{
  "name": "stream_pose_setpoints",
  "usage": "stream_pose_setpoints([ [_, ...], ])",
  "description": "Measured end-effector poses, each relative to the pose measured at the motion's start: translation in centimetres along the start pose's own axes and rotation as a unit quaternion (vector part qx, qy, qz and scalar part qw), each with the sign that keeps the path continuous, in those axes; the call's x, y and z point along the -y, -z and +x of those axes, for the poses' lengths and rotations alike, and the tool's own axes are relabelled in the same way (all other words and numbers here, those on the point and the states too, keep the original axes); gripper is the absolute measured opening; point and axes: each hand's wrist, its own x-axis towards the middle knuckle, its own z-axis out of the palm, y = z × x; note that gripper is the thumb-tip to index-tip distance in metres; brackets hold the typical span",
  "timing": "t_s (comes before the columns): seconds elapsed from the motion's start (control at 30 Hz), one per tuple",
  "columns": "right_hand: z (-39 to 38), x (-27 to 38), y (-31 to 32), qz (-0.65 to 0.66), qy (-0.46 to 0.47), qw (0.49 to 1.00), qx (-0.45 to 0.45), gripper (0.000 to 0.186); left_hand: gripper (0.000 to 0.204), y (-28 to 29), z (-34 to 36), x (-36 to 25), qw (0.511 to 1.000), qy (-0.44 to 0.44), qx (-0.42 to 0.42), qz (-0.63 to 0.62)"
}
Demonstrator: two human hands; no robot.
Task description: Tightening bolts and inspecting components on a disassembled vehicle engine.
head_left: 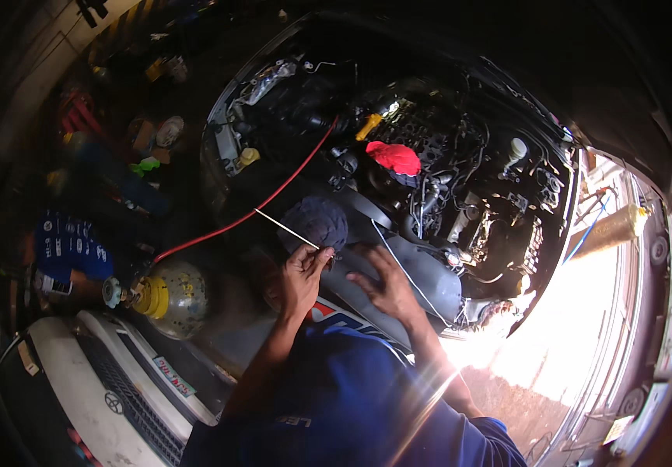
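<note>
My left hand (302,274) is closed, pinching the end of a thin pale rod (285,229). The rod slants up and left from my fingertips, past a dark crumpled cloth (316,220) on the car's near edge. My right hand (389,289) is just to the right of it, with fingers apart and nothing visible in them. Both hands are at the near side of an open engine bay, above a dark grey panel (429,274). Farther in, a red cloth (395,158) lies on the engine (429,128), beside a yellow part (369,126).
A red hose (289,180) curves across the left side of the bay. Left of me stand a grey gas cylinder (183,299) with a yellow neck and a white bumper (71,366). A thin light rod (407,268) crosses the grey panel. At right lies a tan cylinder (614,231) in bright sunlight.
</note>
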Motion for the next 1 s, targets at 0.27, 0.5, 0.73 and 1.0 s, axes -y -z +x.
stream_pose_setpoints([
  [0.27, 0.7, 1.0, -0.1, 0.065, -0.028, 0.996, 0.052, 0.014, 0.018, -1.4, -0.8, -0.2, 0.998, 0.04, 0.007, -0.051],
  [0.5, -0.3, 1.1, 0.4, 0.339, -0.164, 0.926, 0.002, 0.037, 0.014, -2.5, -0.3, -1.0, 0.971, 0.123, 0.022, -0.204],
  [0.73, -1.2, -1.1, 0.8, 0.234, -0.094, 0.967, -0.026, 0.042, 0.013, -3.8, -0.2, -0.4, 0.964, 0.193, 0.074, -0.169],
  [1.0, -0.4, -2.3, 1.0, 0.356, -0.13, 0.925, -0.022, 0.031, 0.015, -4.5, 0.3, 1.9, 0.896, 0.291, 0.129, -0.31],
])
